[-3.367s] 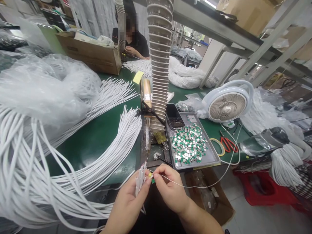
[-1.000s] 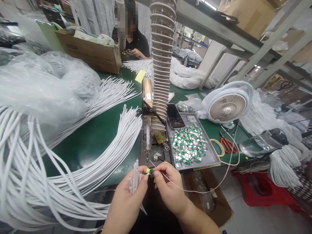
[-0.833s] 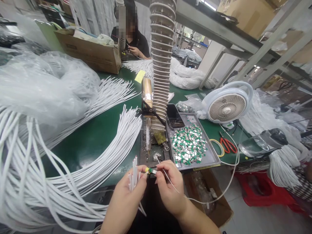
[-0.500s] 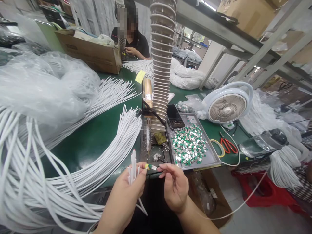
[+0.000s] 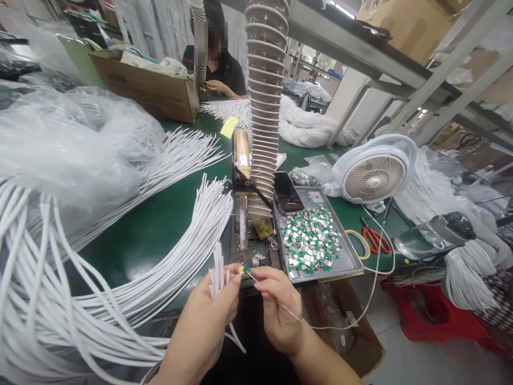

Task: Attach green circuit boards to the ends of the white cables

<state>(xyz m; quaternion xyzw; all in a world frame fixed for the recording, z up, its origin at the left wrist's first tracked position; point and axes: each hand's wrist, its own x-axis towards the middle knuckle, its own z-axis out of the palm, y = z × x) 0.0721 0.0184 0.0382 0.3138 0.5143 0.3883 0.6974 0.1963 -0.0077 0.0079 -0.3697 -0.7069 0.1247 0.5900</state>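
Observation:
My left hand (image 5: 212, 310) is closed around several white cables (image 5: 218, 270), their cut ends pointing up. Between its thumb and forefinger sits a small green circuit board (image 5: 247, 269) with a bit of yellow beside it. My right hand (image 5: 280, 307) pinches a thin solder wire (image 5: 289, 310) close to that board; whether the wire touches it I cannot tell. Just beyond my fingers, a soldering iron (image 5: 242, 214) with a wooden handle is clamped tip down. A metal tray (image 5: 348, 251) to the right holds a heap of small green boards with metal plugs (image 5: 310, 240).
A ribbed hose (image 5: 266, 101) hangs over the iron. A phone (image 5: 287, 192) lies on the tray's edge. Farther right are a fan (image 5: 372, 174) and red-handled cutters (image 5: 377, 240). White cable bundles (image 5: 172, 267) cover the left side. A co-worker (image 5: 220, 69) sits across the table.
My right fingers have left the metal plug end and now hold the solder wire, which has swung up and left. My left hand has barely moved.

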